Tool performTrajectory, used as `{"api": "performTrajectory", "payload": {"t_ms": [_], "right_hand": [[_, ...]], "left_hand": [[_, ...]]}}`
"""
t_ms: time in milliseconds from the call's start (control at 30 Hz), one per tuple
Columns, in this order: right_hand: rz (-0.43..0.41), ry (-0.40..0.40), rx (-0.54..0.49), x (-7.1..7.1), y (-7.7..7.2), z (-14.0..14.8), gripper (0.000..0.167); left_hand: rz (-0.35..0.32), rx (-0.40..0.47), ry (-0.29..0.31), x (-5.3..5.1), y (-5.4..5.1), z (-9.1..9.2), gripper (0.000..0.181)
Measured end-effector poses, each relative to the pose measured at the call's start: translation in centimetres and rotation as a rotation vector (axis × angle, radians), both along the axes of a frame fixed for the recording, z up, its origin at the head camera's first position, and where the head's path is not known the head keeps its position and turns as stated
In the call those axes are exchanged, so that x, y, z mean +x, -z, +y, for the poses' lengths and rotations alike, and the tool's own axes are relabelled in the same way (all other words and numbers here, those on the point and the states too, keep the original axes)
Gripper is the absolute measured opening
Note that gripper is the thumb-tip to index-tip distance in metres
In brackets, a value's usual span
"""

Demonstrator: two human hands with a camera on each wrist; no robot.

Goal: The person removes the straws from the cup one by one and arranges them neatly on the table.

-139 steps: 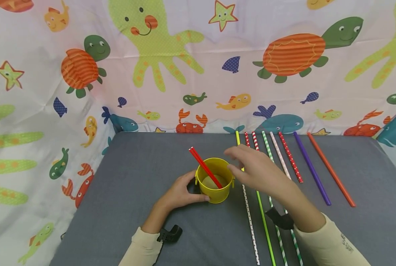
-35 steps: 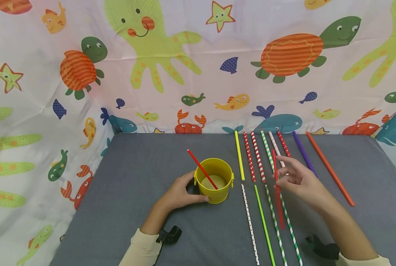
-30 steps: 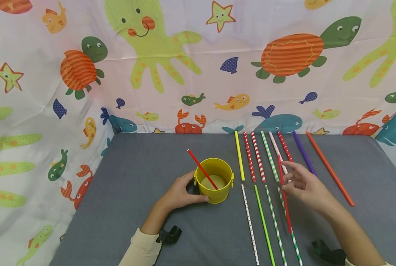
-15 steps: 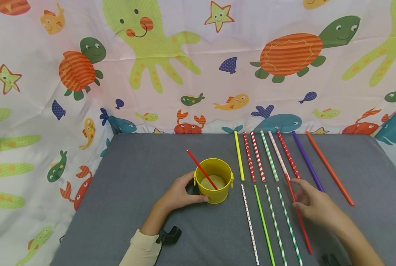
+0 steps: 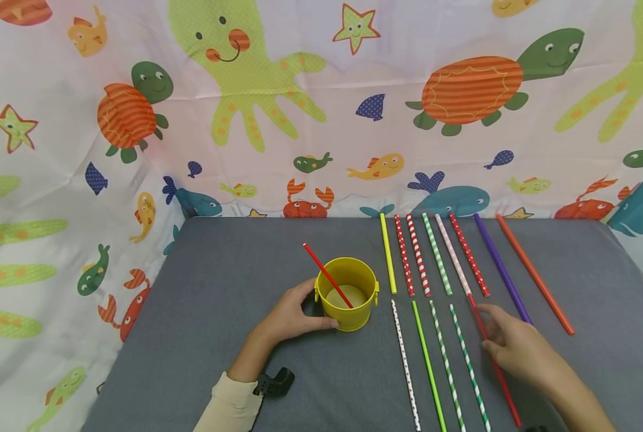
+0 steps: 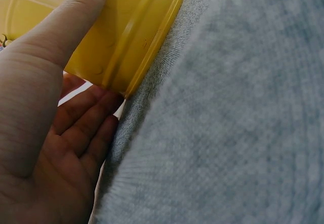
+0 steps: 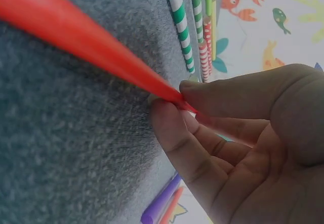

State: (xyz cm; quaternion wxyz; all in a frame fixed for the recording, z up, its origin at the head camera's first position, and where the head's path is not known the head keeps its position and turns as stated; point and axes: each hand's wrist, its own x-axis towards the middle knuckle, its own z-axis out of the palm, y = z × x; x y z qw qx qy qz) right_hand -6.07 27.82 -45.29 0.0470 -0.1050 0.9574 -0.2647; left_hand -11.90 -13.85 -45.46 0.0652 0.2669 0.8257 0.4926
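Note:
My left hand (image 5: 297,315) holds the side of a small yellow bucket (image 5: 354,320), thumb toward the front. In the left wrist view the thumb lies along the bucket wall (image 6: 126,26), with fingers around the far side. One red straw (image 5: 328,276) leans inside the bucket. Thumb and fingertips of my right hand (image 5: 518,345) pinch another red straw (image 5: 507,393), low over the grey cloth. Its far end meets the near end of a pale pink straw (image 5: 453,255). The right wrist view shows this red straw (image 7: 101,49) pinched close to the cloth.
A back row holds yellow (image 5: 388,252), red-and-white, green-striped, purple (image 5: 502,267) and orange (image 5: 534,273) straws. In front lie dotted white (image 5: 405,363), lime green (image 5: 429,363) and green-striped straws (image 5: 468,366). A sea-animal cloth (image 5: 300,90) hangs behind the table (image 5: 219,258).
A second red straw has left the bucket in my right hand. It has moved right and toward me, to below the pale pink straw. My left hand stays on the bucket.

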Motion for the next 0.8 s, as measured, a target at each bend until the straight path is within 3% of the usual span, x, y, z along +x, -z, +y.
{"api": "performTrajectory", "payload": {"t_ms": [800], "right_hand": [[-0.006, -0.013, 0.059, -0.18, -0.03, 0.09, 0.064]], "left_hand": [[0.004, -0.009, -0.004, -0.02, 0.07, -0.05, 0.076]]}}
